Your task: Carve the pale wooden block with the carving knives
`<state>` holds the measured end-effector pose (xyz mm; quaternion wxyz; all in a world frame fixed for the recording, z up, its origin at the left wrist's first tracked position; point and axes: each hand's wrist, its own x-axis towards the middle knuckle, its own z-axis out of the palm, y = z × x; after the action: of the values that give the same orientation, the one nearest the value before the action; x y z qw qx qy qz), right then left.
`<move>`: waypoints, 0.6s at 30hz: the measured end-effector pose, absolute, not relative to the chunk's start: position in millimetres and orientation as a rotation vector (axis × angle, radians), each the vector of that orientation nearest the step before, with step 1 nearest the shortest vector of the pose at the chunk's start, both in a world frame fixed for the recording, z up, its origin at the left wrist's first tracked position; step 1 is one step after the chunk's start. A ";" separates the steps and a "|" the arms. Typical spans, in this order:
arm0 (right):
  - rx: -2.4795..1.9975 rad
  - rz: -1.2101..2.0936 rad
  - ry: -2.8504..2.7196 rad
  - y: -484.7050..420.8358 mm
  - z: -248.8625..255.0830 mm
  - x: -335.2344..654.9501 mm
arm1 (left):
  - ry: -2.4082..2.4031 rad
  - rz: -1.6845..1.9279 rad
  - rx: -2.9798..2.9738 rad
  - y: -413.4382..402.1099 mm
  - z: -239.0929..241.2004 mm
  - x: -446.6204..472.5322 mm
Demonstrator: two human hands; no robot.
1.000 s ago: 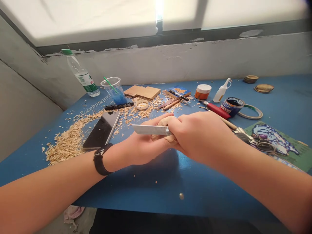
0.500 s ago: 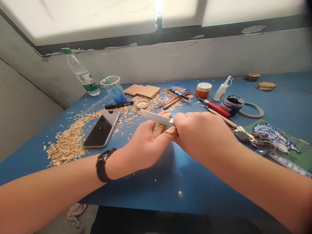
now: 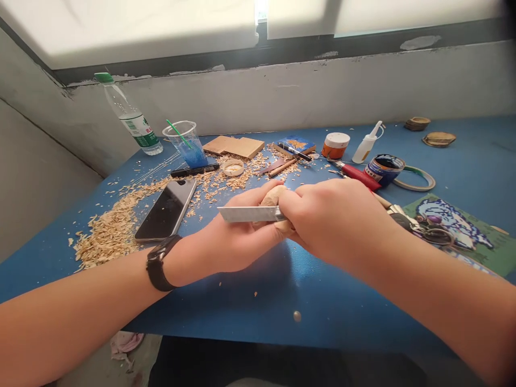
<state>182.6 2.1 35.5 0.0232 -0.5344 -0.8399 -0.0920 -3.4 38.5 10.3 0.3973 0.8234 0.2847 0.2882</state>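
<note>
The wood piece (image 3: 271, 196) sits mid-frame above the blue table (image 3: 258, 301), clasped in the left hand (image 3: 236, 236). The right hand (image 3: 326, 220) is closed around a knife (image 3: 250, 214), apparently by its hidden handle, blade pointing left. Shavings (image 3: 108, 231) lie centre-left.
</note>
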 end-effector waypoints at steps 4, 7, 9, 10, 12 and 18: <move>-1.760 -0.288 -2.488 3.4 32.7 179.6 | 0.669 0.748 2.065 41.9 10.0 -0.6; -1.774 -0.286 -2.444 2.9 29.8 177.9 | 0.677 0.776 2.031 42.0 8.7 1.9; -1.797 -0.291 -2.414 2.3 27.4 176.9 | 0.719 0.795 2.012 40.5 5.8 2.4; -1.820 -0.296 -2.392 2.2 26.4 176.5 | 0.746 0.800 1.999 39.7 3.9 2.1; -1.865 -0.299 -2.359 2.2 25.7 176.0 | 0.780 0.799 1.976 38.9 -0.2 0.6; -1.740 -0.257 -2.591 -0.2 37.2 179.0 | 0.737 0.784 2.056 40.7 0.1 -5.2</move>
<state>179.0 -0.2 37.2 0.0050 -0.5556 -0.8273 -0.0821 -5.2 40.7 0.1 0.3991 0.8123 0.2914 0.3097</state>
